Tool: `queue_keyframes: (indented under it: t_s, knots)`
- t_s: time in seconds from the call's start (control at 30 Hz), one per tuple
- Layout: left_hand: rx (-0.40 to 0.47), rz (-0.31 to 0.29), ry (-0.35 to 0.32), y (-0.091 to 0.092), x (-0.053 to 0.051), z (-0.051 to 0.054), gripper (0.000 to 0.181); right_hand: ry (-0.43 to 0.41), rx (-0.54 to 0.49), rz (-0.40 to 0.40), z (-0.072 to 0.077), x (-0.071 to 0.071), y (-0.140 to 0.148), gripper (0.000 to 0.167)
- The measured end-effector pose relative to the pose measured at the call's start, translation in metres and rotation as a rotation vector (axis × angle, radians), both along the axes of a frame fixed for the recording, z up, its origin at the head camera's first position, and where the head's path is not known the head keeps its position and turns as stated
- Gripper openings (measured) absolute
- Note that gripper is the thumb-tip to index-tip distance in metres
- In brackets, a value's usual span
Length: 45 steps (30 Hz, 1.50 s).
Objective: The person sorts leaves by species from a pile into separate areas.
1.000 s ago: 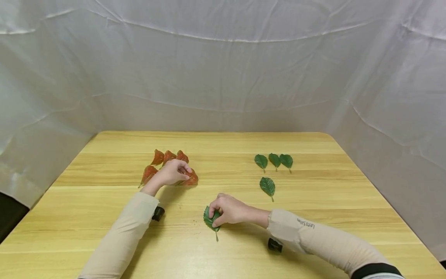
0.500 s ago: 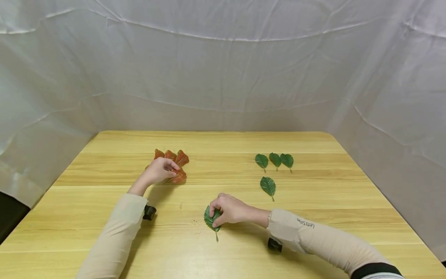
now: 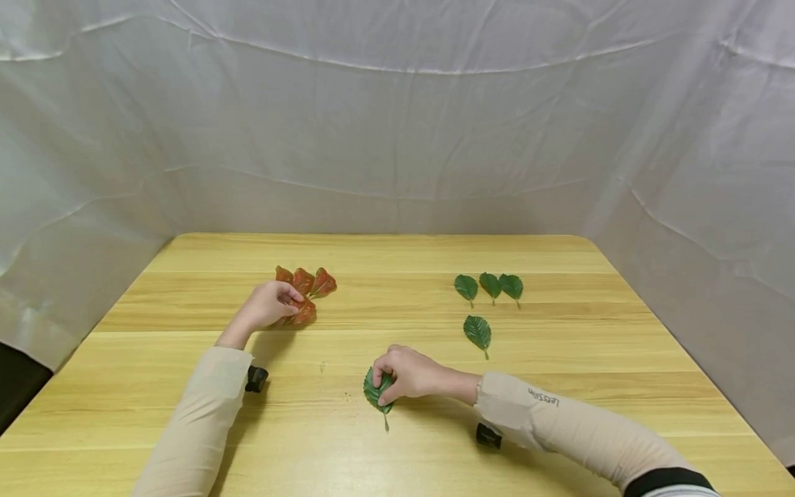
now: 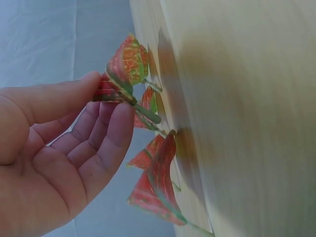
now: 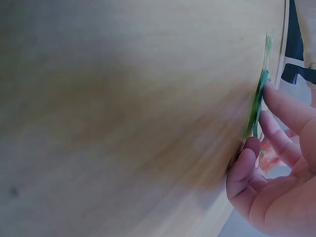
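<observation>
My left hand point(image 3: 263, 306) pinches a red leaf point(image 3: 304, 314) between thumb and fingers, over the left part of the table. In the left wrist view that leaf point(image 4: 112, 90) is raised off the wood, its short green stem pointing toward the tabletop. Close behind it stand several other red leaves point(image 3: 324, 283); one nearer red leaf point(image 4: 157, 187) shows below my fingers in the left wrist view. Near the front middle, my right hand point(image 3: 413, 373) has thumb and fingertips curled onto a green leaf point(image 3: 371, 392), which lies on the table with its stem toward me.
Three green leaves point(image 3: 489, 284) lie in a row at the back right, with a single green leaf point(image 3: 477, 333) in front of them. The wooden table point(image 3: 397, 455) is bordered by grey-white cloth point(image 3: 397, 138) at the back and sides.
My left hand has moved left with the red leaf, uncovering the back row while hiding the front-left red leaf in the head view. My right hand stays on the green leaf.
</observation>
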<state>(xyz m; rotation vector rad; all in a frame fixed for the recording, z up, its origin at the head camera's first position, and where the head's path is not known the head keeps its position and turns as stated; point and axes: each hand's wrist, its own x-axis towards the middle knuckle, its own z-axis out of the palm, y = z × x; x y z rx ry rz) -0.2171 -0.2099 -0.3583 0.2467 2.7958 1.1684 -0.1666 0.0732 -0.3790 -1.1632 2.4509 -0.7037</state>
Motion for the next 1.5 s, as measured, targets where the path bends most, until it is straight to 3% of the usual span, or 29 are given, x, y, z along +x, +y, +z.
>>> queue_keyframes:
  t_s: [0.47,0.67,0.8,1.0,1.13,1.33,1.5]
  knots:
    - [-0.056,0.006,-0.015,-0.006,-0.003,-0.004,0.012,0.000,-0.002,-0.006,-0.001,0.000,0.001,0.019]
    - [-0.085,0.037,-0.025,-0.003,0.000,0.002,0.015,-0.008,0.014,-0.024,0.000,0.000,0.000,0.019]
    - [-0.128,0.062,0.012,0.000,0.001,0.008,0.016,-0.011,0.012,-0.027,0.000,0.000,0.000,0.020]
    - [-0.160,0.094,0.126,0.007,0.004,0.011,0.017,-0.047,0.017,-0.048,-0.001,0.000,-0.001,0.019]
    - [-0.143,0.075,0.179,0.014,0.005,0.010,0.015,-0.049,0.030,-0.054,-0.001,0.001,-0.001,0.019]
    - [-0.098,0.029,0.195,0.027,0.005,0.004,0.013,-0.037,0.029,-0.045,-0.001,0.002,0.000,0.019]
    - [-0.084,-0.054,0.203,0.036,0.003,0.001,0.014,-0.036,0.025,-0.042,0.000,0.003,0.000,0.019]
